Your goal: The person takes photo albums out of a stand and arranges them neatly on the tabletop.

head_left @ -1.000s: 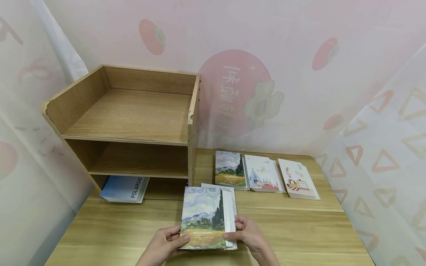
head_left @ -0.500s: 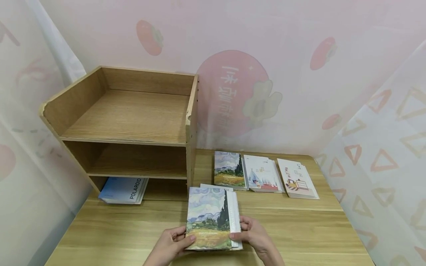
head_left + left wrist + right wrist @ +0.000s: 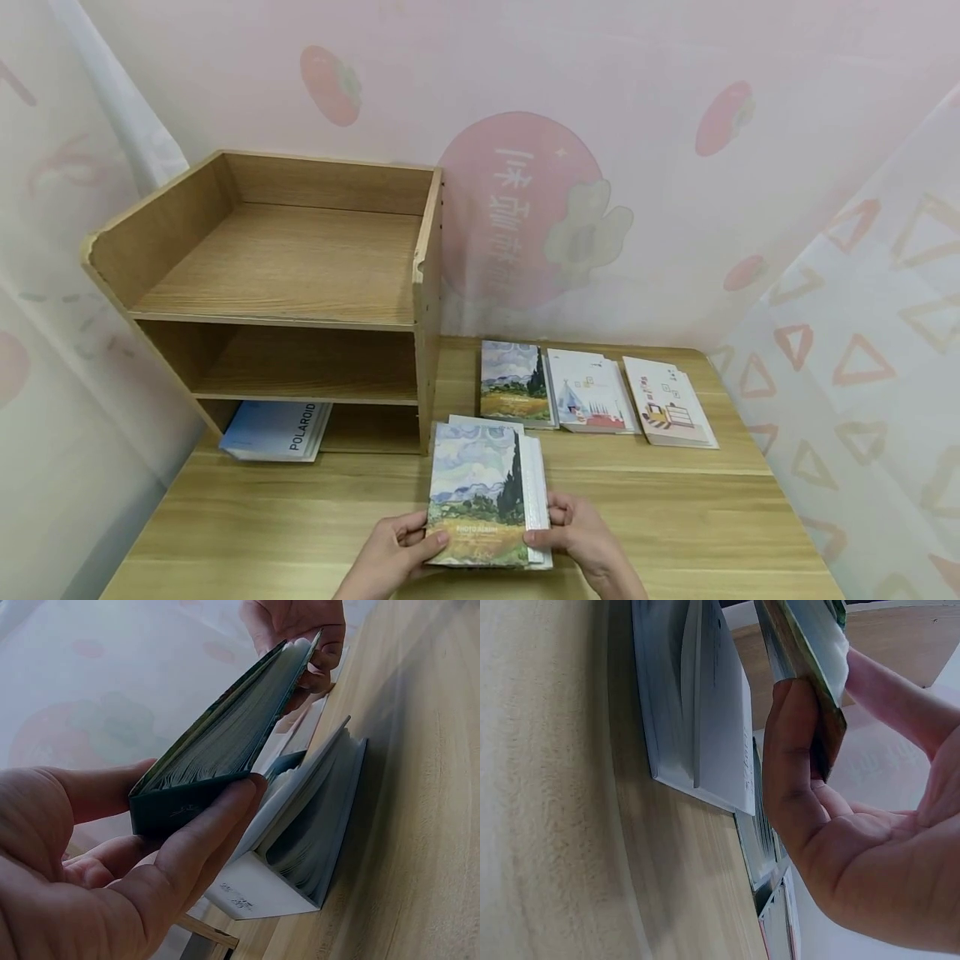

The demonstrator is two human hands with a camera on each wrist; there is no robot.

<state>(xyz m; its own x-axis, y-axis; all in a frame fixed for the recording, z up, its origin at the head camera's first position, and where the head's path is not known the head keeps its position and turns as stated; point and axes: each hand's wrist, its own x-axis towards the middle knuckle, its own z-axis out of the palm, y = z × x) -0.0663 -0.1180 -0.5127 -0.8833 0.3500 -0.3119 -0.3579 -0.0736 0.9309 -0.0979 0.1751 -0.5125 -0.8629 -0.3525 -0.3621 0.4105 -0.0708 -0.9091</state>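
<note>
A photo album (image 3: pixel 476 500) with a painted landscape cover is held between both hands near the table's front. My left hand (image 3: pixel 393 552) grips its left edge, thumb on the cover and fingers underneath; in the left wrist view its dark green spine (image 3: pixel 184 806) lies against those fingers. On the other side my right hand (image 3: pixel 588 542) pinches the lower right edge. Below the held album a white album (image 3: pixel 262 889) rests on the table, apart from it in the left wrist view. From the head, only its top and right margins show.
At the left stands a wooden shelf unit (image 3: pixel 423 275), with a blue-and-white POLAROID album (image 3: pixel 273 429) in its bottom compartment. Along the back lie another landscape album (image 3: pixel 513 383), a tent-picture album (image 3: pixel 588 387) and a furniture-picture album (image 3: pixel 669 404). A printed curtain hangs behind.
Both hands have shifted the held landscape album a little to the right, over the white album. Their grip looks the same. The head view has drifted slightly.
</note>
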